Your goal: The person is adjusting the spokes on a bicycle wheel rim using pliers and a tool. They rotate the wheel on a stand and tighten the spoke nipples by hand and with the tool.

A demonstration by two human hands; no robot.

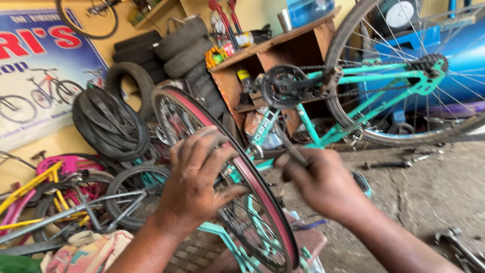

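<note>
The front wheel [237,177] of an upturned teal bicycle [323,101] stands in the middle of the view, running from upper left down to lower right, its bare rim showing a reddish rim strip with no tyre on it. A wheel like this is likely light for its size and stiff around the rim, but the thin spokes would bend if gripped hard, and the smooth metal rim could slip under greasy fingers — the rim edge, not the spokes, looks the sound place to hold it. The left hand [194,179] does just that: its palm lies over the top of the rim, fingers curled over the far side and the thumb hooked under near the spokes, the forearm coming up from the lower left with the wrist slightly bent. The right hand [323,184] sits just to the right of the rim, closed in a fist around a slim dark metal tool [290,146] whose shaft sticks up and left out of the grip; motion blur hides whether its tip touches the wheel. The right forearm enters from the lower right corner. Beyond the hands are the crank and chainring [283,87], the rear wheel [404,76], a heap of old tyres [111,121] against the wall, and spanners [457,245] lying on the concrete floor [429,192].
</note>
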